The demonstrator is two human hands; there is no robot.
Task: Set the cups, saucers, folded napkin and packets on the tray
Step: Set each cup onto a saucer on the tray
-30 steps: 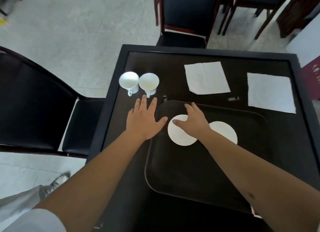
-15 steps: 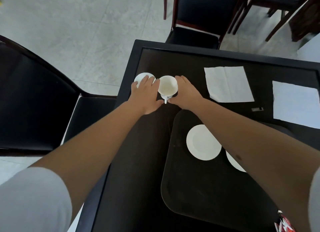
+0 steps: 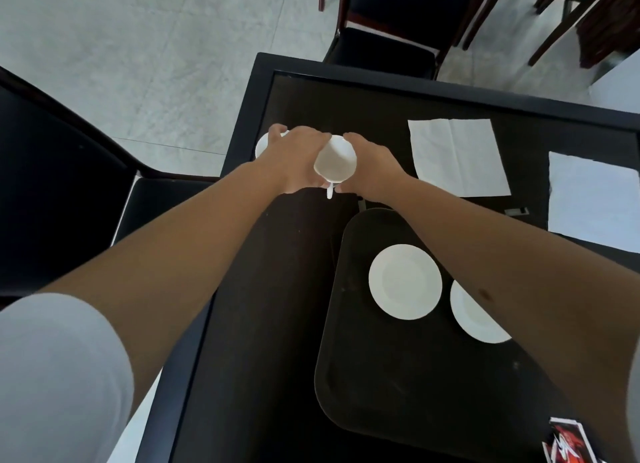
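Note:
Two white cups stand near the table's left edge. My left hand (image 3: pixel 293 157) wraps over the left cup (image 3: pixel 262 145), hiding most of it. My right hand (image 3: pixel 372 168) grips the right cup (image 3: pixel 335 163), which tilts toward me with its handle pointing down. A dark tray (image 3: pixel 349 376) lies in front of me with two white saucers on it: one (image 3: pixel 404 281) fully in view, the other (image 3: pixel 474 319) partly under my right forearm. Two flat white napkins (image 3: pixel 457 156) (image 3: pixel 594 199) lie at the far right. A red packet (image 3: pixel 568 443) shows at the bottom right corner.
A dark chair (image 3: pixel 65 192) stands close to the table's left side, and another (image 3: pixel 391 29) at the far end. More chair legs (image 3: pixel 561 15) stand at the back right. A small dark object (image 3: pixel 516 211) lies between the napkins.
Both hands left the tray and saucer, reached to the cups and closed on them. The right cup now tilts. The camera has moved closer and leftward.

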